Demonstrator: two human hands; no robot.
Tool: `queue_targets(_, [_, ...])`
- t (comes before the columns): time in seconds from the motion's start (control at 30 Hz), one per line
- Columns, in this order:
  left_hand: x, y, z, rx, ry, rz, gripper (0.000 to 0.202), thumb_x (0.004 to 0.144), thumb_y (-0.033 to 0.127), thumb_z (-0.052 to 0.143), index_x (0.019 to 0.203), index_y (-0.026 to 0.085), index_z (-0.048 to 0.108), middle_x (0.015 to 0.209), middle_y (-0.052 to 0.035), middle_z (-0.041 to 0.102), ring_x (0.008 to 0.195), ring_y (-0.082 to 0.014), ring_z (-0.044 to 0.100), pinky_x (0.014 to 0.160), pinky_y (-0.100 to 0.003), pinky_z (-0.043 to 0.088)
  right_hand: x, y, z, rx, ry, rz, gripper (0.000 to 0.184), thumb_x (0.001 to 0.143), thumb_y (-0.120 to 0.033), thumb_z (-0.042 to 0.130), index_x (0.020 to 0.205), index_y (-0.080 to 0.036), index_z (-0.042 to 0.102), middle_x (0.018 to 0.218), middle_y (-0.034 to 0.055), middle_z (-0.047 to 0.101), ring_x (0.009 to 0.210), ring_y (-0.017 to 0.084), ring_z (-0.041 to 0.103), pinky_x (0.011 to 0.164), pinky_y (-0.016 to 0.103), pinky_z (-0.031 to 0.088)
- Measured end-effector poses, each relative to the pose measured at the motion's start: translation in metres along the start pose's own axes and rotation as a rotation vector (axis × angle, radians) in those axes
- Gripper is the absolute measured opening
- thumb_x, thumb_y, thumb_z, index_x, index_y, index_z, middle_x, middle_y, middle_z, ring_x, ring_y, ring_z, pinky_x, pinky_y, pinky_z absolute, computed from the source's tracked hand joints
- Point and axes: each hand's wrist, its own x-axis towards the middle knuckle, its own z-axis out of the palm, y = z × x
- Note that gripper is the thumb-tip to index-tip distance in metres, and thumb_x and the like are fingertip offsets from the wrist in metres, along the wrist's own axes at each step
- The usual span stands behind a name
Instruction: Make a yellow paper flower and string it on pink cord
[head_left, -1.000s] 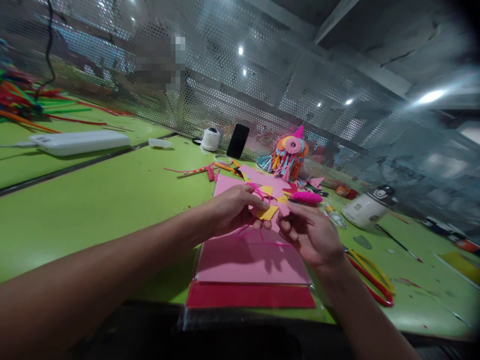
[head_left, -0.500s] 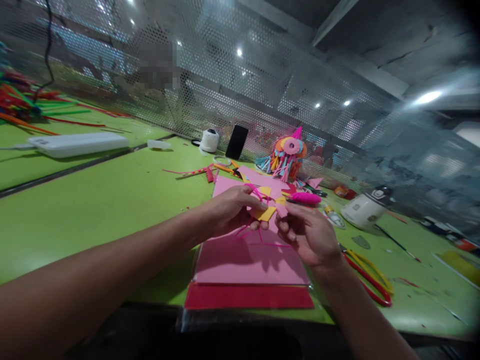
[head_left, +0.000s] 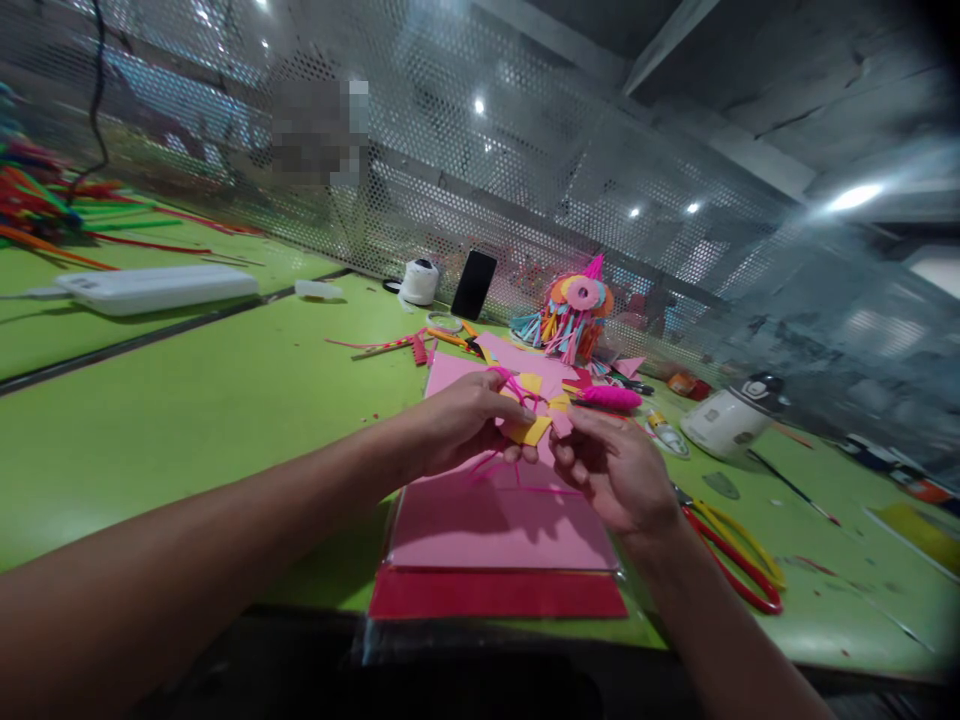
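Between my hands is a small ring-shaped paper piece in yellow and pink [head_left: 534, 432], with thin magenta cord [head_left: 510, 380] looped about it. My left hand [head_left: 469, 420] pinches its left side, thumb on top and fingers underneath. At its right edge, my right hand [head_left: 619, 460] grips a pink part between thumb and fingertips. Loose ends of the cord hang below the piece. Beneath my hands lies a pink sheet [head_left: 480, 535] on top of a red sheet [head_left: 495, 595], both in clear plastic. A magenta bundle of cord [head_left: 611, 398] rests just beyond my right hand.
Scissors with red and yellow handles [head_left: 739, 565] lie right of my right forearm. Farther back stand a tasselled paper ornament [head_left: 581, 300], a phone [head_left: 474, 285] and a white spool [head_left: 418, 283]. A white power bank [head_left: 161, 288] is on the left, a white pot-like appliance [head_left: 731, 415] on the right.
The paper piece and my fingers have shifted only very slightly. Both hands keep the same hold on it.
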Motion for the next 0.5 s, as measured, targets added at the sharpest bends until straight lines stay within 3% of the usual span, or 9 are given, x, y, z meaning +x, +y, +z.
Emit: queue_targets(0.5, [-0.0034, 0.0019, 0.0000, 0.101, -0.022, 0.025, 0.007, 0.074, 0.007, 0.057, 0.080, 0.009, 0.053, 0.064, -0.0068, 0.063, 0.050, -0.0097, 0.057, 0.043, -0.019, 0.039, 0.0021, -0.0004, -0.0044, 0.065, -0.003, 0.038, 0.020, 0.070, -0.029, 0.068, 0.062, -0.013, 0.059, 0.050, 0.0007, 0.056, 0.038, 0.006, 0.041, 0.035, 0.018, 0.022])
